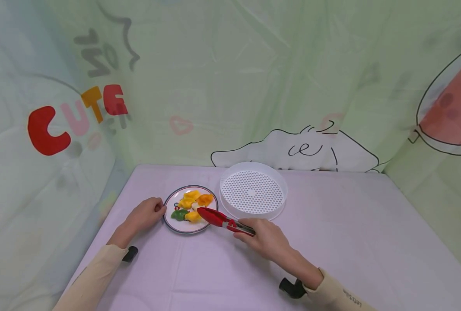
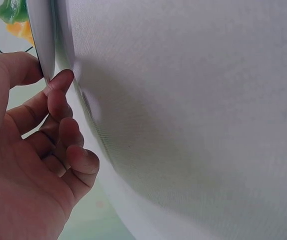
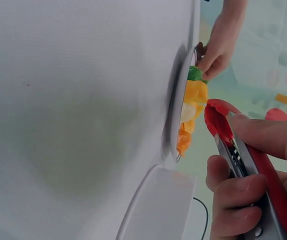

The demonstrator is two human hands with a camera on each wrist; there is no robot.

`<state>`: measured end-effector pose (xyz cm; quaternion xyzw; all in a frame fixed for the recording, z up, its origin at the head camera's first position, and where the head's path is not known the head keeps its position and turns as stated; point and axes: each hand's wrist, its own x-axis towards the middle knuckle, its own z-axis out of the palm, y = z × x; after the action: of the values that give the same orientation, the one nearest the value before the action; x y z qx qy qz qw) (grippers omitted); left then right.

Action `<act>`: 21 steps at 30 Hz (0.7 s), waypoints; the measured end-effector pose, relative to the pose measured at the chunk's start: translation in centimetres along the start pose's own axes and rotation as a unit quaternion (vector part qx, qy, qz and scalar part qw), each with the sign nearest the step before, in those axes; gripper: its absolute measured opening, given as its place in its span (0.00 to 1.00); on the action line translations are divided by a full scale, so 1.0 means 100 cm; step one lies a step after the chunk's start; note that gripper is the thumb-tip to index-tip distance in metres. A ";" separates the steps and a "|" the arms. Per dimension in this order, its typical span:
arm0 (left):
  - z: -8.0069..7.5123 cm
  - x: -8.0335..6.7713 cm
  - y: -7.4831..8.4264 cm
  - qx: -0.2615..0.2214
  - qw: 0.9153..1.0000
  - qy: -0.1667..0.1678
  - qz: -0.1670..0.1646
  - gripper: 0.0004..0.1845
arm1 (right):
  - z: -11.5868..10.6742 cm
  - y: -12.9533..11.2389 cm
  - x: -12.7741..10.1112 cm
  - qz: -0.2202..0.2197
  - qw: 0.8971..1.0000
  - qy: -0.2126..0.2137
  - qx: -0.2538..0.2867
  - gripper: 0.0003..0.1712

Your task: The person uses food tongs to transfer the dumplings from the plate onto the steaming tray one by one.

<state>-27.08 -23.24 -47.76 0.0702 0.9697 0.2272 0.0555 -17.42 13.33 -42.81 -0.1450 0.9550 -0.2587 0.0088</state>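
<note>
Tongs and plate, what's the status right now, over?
Right hand grips red tongs, tips over the dumplings. Left hand pinches the plate rim. White steamer tray beside the plate, nothing in it. Nothing in the way.

— Where do the arms lie?
— Both cream-sleeved forearms come in from 6 o'clock, the left one angled toward 1 o'clock and the right one toward 10 o'clock.
— And the left hand (image 1: 146, 214)?
— Its fingers (image 2: 58, 107) are loosely curled, with thumb and fingertip pinching.
— And the right hand (image 1: 263, 239)?
— Knuckles up, its fingers (image 3: 233, 190) and thumb are wrapped in a grip.
</note>
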 end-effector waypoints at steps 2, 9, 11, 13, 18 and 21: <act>0.000 0.000 0.000 0.001 1.000 0.000 -0.001 0.09 | -0.002 0.000 0.000 0.000 1.000 0.001 0.002 0.21; -0.002 -0.002 0.002 -0.003 1.000 0.002 -0.001 0.09 | -0.008 -0.001 0.002 0.010 1.000 0.003 0.007 0.21; -0.002 -0.002 0.002 -0.005 1.000 0.000 -0.004 0.09 | -0.010 -0.002 0.002 0.011 1.000 0.005 0.007 0.21; -0.002 -0.002 0.003 -0.005 1.000 -0.002 -0.004 0.09 | -0.012 -0.003 0.001 0.011 1.000 0.008 0.008 0.21; -0.002 -0.002 0.003 -0.002 1.000 -0.006 -0.005 0.09 | -0.016 -0.003 0.002 0.012 1.000 0.017 0.009 0.23; -0.002 -0.002 0.003 0.001 1.000 -0.007 -0.008 0.10 | -0.016 -0.002 0.002 0.012 1.000 0.012 0.009 0.22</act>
<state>-26.87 -23.06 -47.40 0.0643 0.9699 0.2257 0.0643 -17.72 13.89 -41.30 -0.1307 0.9544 -0.2685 0.0016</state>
